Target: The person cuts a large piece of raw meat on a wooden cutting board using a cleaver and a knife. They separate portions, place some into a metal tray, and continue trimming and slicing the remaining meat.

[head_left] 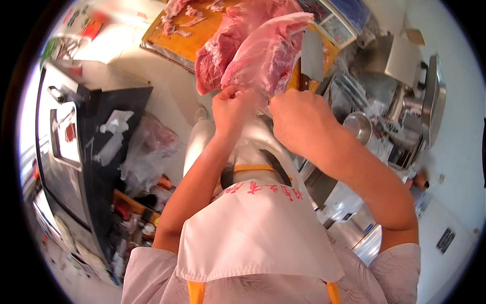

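A large slab of raw meat (266, 53), pink with pale fat, hangs over the near edge of the wooden cutting board (169, 38). My left hand (230, 110) is closed, its fingers pinching the slab's near edge. Just right of it my right hand (301, 120) is curled into a fist beside the same edge. What that fist holds, if anything, is hidden. A cleaver (312, 55) with a broad grey blade and a brown handle lies on the board, right of the meat and beyond my right hand.
Small meat scraps (192, 17) lie on the board's far left. A black-topped counter (119, 137) with plastic bags stands to the left. At right are a metal bowl (358, 126) and metal trays. A white apron (253, 228) covers my front.
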Available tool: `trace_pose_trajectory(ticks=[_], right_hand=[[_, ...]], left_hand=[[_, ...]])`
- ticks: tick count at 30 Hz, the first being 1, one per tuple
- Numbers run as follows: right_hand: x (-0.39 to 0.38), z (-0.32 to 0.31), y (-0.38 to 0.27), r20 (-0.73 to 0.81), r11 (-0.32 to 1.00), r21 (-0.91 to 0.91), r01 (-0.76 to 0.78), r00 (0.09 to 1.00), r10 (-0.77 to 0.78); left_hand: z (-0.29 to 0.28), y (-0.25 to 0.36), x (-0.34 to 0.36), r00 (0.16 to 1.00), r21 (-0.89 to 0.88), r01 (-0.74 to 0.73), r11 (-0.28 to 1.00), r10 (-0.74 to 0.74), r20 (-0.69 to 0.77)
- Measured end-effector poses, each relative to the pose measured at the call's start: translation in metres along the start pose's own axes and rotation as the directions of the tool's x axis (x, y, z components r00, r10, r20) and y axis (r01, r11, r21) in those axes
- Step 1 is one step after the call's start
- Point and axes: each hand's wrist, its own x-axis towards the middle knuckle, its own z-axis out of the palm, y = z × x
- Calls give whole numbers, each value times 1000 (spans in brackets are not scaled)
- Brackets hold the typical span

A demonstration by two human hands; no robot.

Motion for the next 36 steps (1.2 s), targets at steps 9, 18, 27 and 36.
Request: trace_pose_trajectory(ticks=[9, 18, 27, 36], right_hand=[[-42, 74, -45, -129, 920, 239, -311, 929, 348], [-36, 94, -80, -85, 742, 483, -464, 819, 567], [-61, 114, -106, 42, 645, 531, -549, 777, 628], [-96, 189, -125, 102, 655, 508, -560, 794, 600]], left_hand=[[-24, 12, 28, 949, 148, 77, 986, -118, 293], [-28, 43, 46, 880, 293, 80, 953, -206, 428], [-21, 51, 52, 839, 367, 175, 913, -334, 429], [-28, 91, 107, 526, 334, 360, 871, -485, 698]])
